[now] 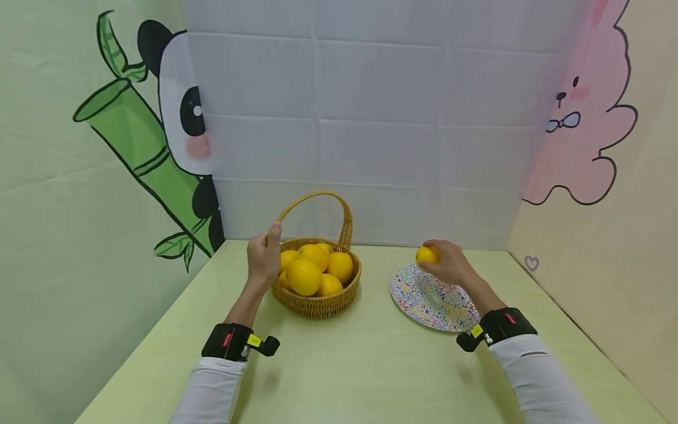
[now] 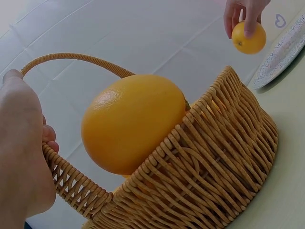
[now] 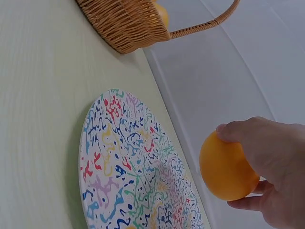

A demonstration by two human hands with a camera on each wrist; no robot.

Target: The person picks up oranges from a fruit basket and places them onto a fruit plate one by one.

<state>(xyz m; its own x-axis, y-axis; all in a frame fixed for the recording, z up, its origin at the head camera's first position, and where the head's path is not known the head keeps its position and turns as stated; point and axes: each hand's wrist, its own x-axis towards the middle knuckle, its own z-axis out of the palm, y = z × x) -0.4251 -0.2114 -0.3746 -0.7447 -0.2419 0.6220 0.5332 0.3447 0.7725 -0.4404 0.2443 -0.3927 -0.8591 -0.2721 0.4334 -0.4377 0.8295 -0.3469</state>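
Basket (image 1: 316, 307) at left, plate (image 1: 421, 303) at right

Both objects rest on a pale table (image 1: 365, 377). The left hand (image 1: 263, 257) grips the left side of the wicker basket's arched handle (image 1: 321, 194), thumb uppermost. In the left wrist view its fingers curl round the handle, but only a few fingertips show; the rest lie hidden behind the hand. Several oranges (image 1: 304, 277) are heaped in the basket, the lower ones masked by the upper fruit and the woven wall, so their number cannot be made out. The right hand (image 1: 450, 263) holds a single orange (image 1: 426, 255) between thumb and fingers, in the air near the far left part of the patterned plate and apart from it. Fingers cover part of this fruit. In the head view the right hand and wrist also hide the plate's far right portion. In the right wrist view the plate is cut off at the lower edge, where a small orange-coloured patch (image 3: 131, 227) shows too little to be identified. Beyond the table hangs a pale cloth backdrop (image 1: 371, 147). Only half of a painted panda (image 1: 177, 126) is visible at left; a pink animal (image 1: 593, 135) at right is cut off above.
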